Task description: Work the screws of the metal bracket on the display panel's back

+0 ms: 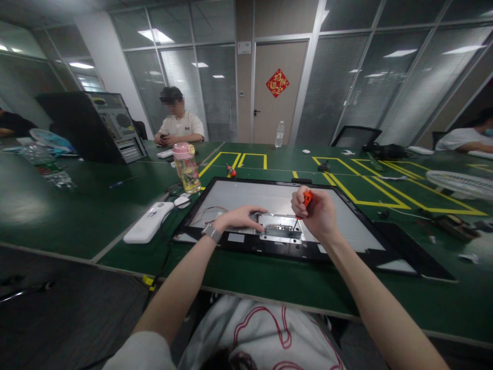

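Observation:
A flat display panel (246,192) with a black frame lies on the green table in front of me. At its near edge sits a silver metal bracket (281,238). My left hand (241,218) lies over the bracket's left end, thumb and fingers apart, the thumb touching the metal. My right hand (322,211) is wrapped round the red-orange handle of a screwdriver (307,198). The screwdriver's thin shaft slants down to the right part of the bracket; whether its tip sits in a screw is too small to tell.
Left of the panel are a white handheld device (149,222) and a pink-lidded bottle (188,172). A black computer tower (96,126) stands farther left. A dark flat strip (416,252) and a multimeter-like device (456,226) lie right. Another person (180,126) sits across the table.

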`<action>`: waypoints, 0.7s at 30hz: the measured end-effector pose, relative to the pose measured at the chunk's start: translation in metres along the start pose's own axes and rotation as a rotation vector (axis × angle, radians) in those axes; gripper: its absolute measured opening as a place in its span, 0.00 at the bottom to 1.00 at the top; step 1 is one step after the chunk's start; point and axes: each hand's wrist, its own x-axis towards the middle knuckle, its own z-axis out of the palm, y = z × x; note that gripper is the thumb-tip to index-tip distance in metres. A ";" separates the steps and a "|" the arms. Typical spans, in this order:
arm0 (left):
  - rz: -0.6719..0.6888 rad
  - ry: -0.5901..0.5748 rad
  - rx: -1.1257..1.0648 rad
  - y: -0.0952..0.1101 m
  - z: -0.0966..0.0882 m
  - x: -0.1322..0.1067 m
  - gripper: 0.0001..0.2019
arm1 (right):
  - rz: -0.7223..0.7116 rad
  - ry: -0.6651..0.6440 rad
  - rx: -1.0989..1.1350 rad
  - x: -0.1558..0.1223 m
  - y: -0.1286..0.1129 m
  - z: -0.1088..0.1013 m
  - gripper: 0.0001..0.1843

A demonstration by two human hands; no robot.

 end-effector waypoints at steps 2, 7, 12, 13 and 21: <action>0.000 -0.004 0.001 0.000 0.000 0.000 0.37 | -0.009 -0.018 -0.012 -0.001 0.000 0.001 0.13; 0.000 -0.001 0.006 -0.001 -0.001 0.001 0.37 | -0.021 -0.030 -0.037 -0.002 -0.001 0.001 0.13; -0.013 0.000 0.009 0.001 0.000 0.000 0.37 | -0.016 -0.036 -0.037 -0.002 0.000 0.001 0.13; -0.014 -0.001 0.007 0.001 0.000 0.000 0.37 | -0.013 -0.037 -0.035 -0.002 0.000 0.001 0.14; -0.014 -0.003 0.029 0.001 -0.001 0.000 0.37 | 0.014 -0.034 -0.014 -0.002 -0.001 0.002 0.13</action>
